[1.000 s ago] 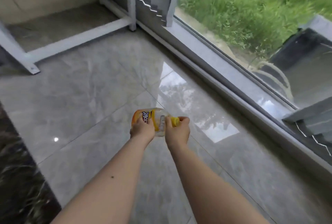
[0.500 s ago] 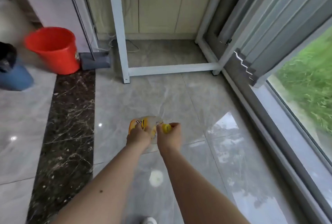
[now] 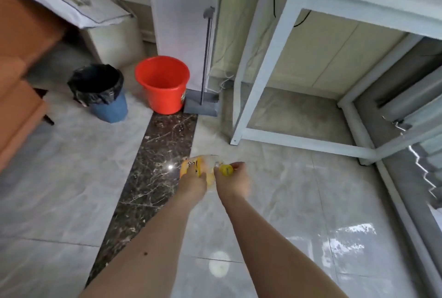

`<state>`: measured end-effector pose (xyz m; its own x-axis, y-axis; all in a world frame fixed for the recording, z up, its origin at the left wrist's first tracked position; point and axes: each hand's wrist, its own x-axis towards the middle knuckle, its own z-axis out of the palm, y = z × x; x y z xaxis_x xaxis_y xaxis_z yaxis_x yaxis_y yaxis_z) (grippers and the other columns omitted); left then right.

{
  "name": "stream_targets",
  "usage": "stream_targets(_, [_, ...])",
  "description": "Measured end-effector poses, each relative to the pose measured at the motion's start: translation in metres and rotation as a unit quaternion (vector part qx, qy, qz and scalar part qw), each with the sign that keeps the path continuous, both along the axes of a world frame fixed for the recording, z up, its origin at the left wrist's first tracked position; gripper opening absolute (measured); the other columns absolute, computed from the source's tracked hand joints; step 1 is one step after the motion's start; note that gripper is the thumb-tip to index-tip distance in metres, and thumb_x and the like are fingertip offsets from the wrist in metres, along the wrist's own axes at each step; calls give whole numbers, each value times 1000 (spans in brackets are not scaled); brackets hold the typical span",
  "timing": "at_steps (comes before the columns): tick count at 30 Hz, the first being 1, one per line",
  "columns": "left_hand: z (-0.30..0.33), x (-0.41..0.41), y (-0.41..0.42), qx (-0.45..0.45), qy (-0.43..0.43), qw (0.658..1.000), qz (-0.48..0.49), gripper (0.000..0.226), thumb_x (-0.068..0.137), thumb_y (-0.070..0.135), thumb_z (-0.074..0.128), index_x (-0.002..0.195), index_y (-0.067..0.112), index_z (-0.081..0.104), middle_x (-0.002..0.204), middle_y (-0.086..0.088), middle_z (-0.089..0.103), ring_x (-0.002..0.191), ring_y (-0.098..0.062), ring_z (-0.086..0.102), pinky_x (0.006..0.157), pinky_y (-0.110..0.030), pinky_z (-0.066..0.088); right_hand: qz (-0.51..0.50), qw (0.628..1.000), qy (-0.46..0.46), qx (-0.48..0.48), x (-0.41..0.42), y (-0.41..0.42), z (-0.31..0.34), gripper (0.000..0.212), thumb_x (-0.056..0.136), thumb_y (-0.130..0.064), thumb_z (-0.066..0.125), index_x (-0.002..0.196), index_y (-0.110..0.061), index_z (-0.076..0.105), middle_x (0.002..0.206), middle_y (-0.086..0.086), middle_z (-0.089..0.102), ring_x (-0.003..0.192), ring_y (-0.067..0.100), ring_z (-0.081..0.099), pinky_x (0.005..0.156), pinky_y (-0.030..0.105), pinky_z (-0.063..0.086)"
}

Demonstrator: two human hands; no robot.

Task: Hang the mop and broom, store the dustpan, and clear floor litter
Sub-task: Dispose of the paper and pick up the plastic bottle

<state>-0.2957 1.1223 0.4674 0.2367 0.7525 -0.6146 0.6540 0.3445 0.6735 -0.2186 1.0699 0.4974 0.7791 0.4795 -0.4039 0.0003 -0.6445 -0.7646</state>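
Holding one plastic bottle (image 3: 198, 166) in both hands above the floor.
Left hand (image 3: 193, 184) grips the body — right hand (image 3: 233, 180) pinches the yellow cap (image 3: 226, 170).

Both arms are bare from the wrist to the bottom edge of the view, and no sleeve reaches into it. The left forearm (image 3: 162, 238) is long and smooth, narrowing towards the wrist, and it lies just right of the dark marble strip (image 3: 157, 154) in the floor. One small round dark mole (image 3: 145, 253) marks it, close to the strip's right edge. The right forearm (image 3: 270, 250), farther right of the strip, has the same tapering shape and an unmarked surface. The left hand (image 3: 193, 181) and right hand (image 3: 233, 180) are bare too. Both are softened by motion blur, so finer detail of the fingers cannot be told.
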Motion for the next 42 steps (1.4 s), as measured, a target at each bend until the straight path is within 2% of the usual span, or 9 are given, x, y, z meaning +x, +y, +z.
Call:
stream_targets(6, [14,-55,114,37,-1,999,-27,52,98,24,40,148,14,26,142,-15,46,124,-33,50,97,-35,44,21,1000,16,8,-39,125,4,24,77,-22,67,91,-20,48,71,-10,51,61,3,49,48,17,34])
stream_targets(10, [18,-87,191,53,9,999,-5,49,99,21,39,147,16,29,141,-16,48,122,-34,52,98,-39,45,51,998,29,15,-68,207,5,23,77,-18,66,92,-16,49,74,-5,54,73,17,54,57,23,42])
stream_targets(21, [9,-140,397,56,32,996,65,53,99,23,37,150,18,23,145,-14,44,126,-33,49,96,-38,44,119,992,31,20,-122,420,-1,29,77,-20,67,101,-12,52,90,0,55,83,21,55,72,27,41])
stream_targets(27, [1,-164,491,52,19,995,88,54,98,17,40,149,20,25,140,-14,49,109,-28,54,83,-32,42,152,987,49,10,-140,524,-12,25,77,-17,67,96,-13,50,70,-10,47,63,9,48,49,17,32])
stream_targets(29, [-2,-167,518,55,-7,992,112,54,97,22,43,148,22,26,139,-12,49,102,-21,49,80,-28,38,162,986,48,11,-143,553,-15,26,77,-16,67,91,-15,46,69,-10,46,67,14,51,51,20,35])
stream_targets(32, [-16,-171,554,48,-27,988,147,53,98,30,42,148,21,27,141,-11,47,119,-26,49,83,-26,35,166,985,51,9,-152,588,-26,29,76,-18,69,97,-12,49,77,-5,51,76,18,53,67,27,41])
stream_targets(36, [-34,-179,596,44,-19,984,171,44,98,32,38,141,20,38,119,-13,57,97,-26,55,78,-33,46,147,987,55,25,-160,628,-46,31,73,-26,71,93,-15,50,72,-9,51,63,8,51,57,22,41])
stream_targets(38, [-42,-185,613,44,-35,983,175,45,100,20,36,144,17,35,121,-13,55,97,-25,53,81,-33,45,152,987,53,8,-164,646,-56,29,74,-28,68,95,-19,51,74,-10,53,73,15,58,68,28,47])
stream_targets(42, [-61,-203,650,67,-20,981,179,44,101,15,33,145,10,35,143,-13,46,129,-30,45,105,-36,36,210,974,72,-36,-172,678,-80,44,81,-16,62,124,-16,51,98,-5,57,109,22,58,88,28,43])
